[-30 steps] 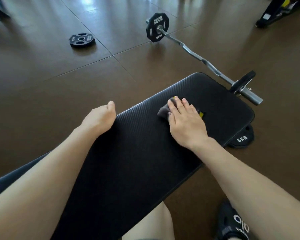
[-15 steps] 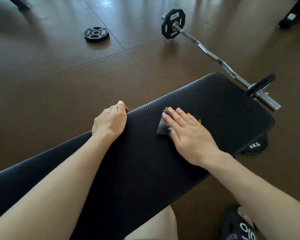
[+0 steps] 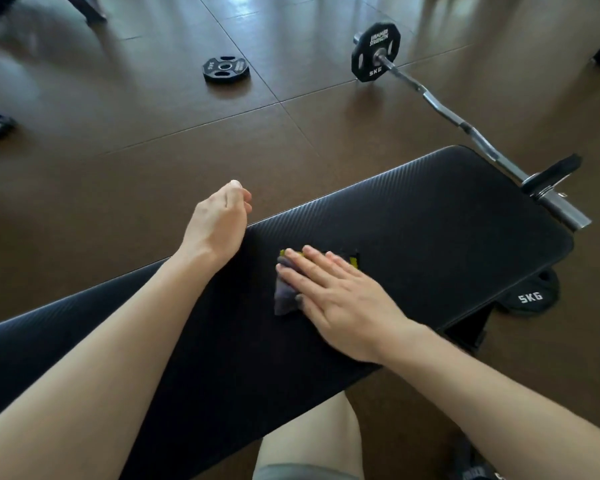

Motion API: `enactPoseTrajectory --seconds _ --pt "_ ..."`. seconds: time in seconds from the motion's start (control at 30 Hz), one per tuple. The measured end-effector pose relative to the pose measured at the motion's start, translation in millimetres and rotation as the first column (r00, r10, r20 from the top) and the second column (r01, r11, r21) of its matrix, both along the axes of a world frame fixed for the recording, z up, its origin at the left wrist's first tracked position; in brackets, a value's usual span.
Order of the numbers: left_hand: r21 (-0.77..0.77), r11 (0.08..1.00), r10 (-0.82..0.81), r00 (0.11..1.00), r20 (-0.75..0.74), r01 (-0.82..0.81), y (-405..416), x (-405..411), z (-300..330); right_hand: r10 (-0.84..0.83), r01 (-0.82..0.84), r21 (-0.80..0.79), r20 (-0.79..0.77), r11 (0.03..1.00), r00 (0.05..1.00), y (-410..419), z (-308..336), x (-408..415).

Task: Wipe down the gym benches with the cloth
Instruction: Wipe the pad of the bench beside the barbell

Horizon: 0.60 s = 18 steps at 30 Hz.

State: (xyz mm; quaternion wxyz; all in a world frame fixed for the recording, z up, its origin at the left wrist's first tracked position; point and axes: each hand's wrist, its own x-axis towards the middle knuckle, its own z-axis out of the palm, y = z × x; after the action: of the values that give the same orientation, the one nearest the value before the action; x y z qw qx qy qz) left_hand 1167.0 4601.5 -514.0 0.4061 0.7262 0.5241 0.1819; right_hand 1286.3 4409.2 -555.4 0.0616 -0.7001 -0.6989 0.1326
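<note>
Both hands visible: right hand, flat, has slid cloth nearer along bench; left hand, apparently loosely curled, empty; wiping continues.

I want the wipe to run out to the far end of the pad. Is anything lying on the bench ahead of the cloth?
Nothing visible: the right hand presses the cloth, and the bench beyond lies bare. The barbell rests on the floor past it.
</note>
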Motion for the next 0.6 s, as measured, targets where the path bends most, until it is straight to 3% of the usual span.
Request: enactPoseTrajectory --seconds 0.13,0.2,0.3,0.4,0.5,0.6 --pt "0.075 0.997 0.007 0.998 -0.062 -0.002 -13.4 -28.0 1.4 -0.349 0.351 -0.029 0.068 0.936 0.935 49.9 -1.7 32.6" --pt "0.119 0.993 0.026 0.999 -0.039 -0.021 -18.0 -36.9 -0.6 -0.407 0.407 -0.027 0.022 0.913 0.913 88.6 -0.8 -2.2" --pt "0.167 0.985 0.031 0.999 -0.012 -0.028 -21.5 -46.3 -2.2 -0.123 0.124 0.016 -0.032 0.992 0.992 94.2 -5.7 -78.3" --pt "0.204 0.979 0.001 1.0 -0.028 0.005 -21.9 -48.9 1.5 0.099 -0.097 0.023 -0.1 0.995 0.99 48.0 -2.9 -89.9" --pt "0.224 0.973 -0.04 0.998 -0.049 0.049 -25.5 -44.4 8.2 0.194 -0.192 0.057 -0.04 0.98 0.98 10.7 -5.2 -53.7" --pt "0.226 0.969 -0.089 0.994 -0.059 0.101 -35.5 -30.6 10.0 0.186 -0.187 0.133 0.023 0.973 0.982 -7.0 -4.3 -17.3"
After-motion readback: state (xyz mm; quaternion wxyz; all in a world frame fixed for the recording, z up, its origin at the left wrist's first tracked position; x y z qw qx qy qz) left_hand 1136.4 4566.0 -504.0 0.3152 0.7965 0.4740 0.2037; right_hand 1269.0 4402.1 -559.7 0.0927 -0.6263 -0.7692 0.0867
